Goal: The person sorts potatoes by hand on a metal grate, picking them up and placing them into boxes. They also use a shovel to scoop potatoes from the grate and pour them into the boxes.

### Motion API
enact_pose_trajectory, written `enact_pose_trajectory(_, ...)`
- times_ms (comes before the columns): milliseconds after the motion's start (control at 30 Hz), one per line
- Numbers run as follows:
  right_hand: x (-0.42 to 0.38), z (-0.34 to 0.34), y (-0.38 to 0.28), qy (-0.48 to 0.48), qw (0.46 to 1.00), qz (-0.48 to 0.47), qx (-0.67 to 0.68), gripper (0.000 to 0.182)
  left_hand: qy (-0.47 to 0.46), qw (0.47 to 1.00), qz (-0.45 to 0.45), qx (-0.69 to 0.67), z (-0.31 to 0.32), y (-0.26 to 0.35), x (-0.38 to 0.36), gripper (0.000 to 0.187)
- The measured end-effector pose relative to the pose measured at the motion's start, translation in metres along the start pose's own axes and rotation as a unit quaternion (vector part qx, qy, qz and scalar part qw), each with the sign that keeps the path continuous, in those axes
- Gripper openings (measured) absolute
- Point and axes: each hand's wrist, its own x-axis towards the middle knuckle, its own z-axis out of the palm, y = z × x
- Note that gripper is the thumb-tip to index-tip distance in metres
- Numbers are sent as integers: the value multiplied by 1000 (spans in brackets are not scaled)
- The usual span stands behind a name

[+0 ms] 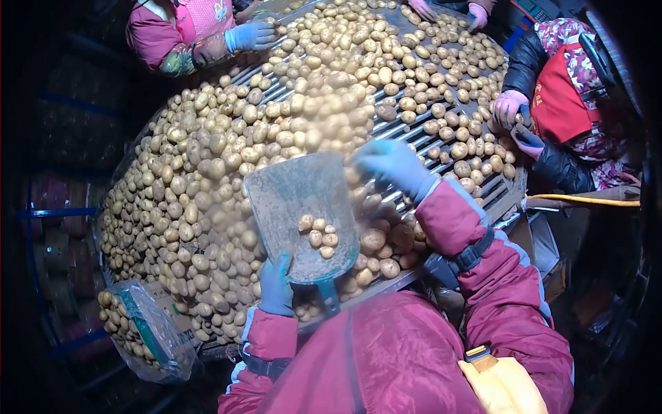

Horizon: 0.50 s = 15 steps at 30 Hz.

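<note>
A grey-green scoop (276,200) lies tilted over the potato pile, its handle toward my body, with several small potatoes (316,238) inside near the handle end. My left hand (276,286), in a blue glove, is at the scoop's lower left edge, thumb over the rim and fingers hidden beneath. Just right of the scoop's upper edge is my right hand (395,165), also gloved in blue, above the metal rollers (401,131) and potatoes. Its fingers are blurred by motion, so whether it holds anything cannot be made out.
Potatoes (152,200) heap across the left side of the sorting table. A plastic-lined box of potatoes (127,328) stands at the lower left. Co-workers' gloved hands (252,36) reach in at the upper left, top and right (510,108). A yellow hose (586,200) runs at the right.
</note>
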Motion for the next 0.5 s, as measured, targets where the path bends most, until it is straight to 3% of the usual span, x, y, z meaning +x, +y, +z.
enact_pose_trajectory(100, -3, 31, 10, -45, 995, -86, -28, 27, -9, 1000, -2, 10, -5, -3, 0, 40)
enact_pose_trajectory(200, 15, 10, 21, 43, 999, -17, 24, 32, -14, 1000, 4, 21, -23, -15, 0, 40)
enact_pose_trajectory(267, 49, 2, 67, 126, 983, -112, -79, 33, -3, 1000, -5, 11, -33, -17, -2, 40)
enact_pose_trajectory(333, 56, 11, 76, 169, 939, -207, -218, 29, 17, 999, -32, -8, -38, -16, -4, 40)
enact_pose_trajectory(400, 65, 22, 87, 169, 862, -293, -379, 27, 15, 999, -9, -30, -35, -11, -7, 40)
enact_pose_trajectory(500, 61, 32, 106, 185, 812, -371, -411, 25, 22, 999, 18, -43, -31, -8, -7, 42)
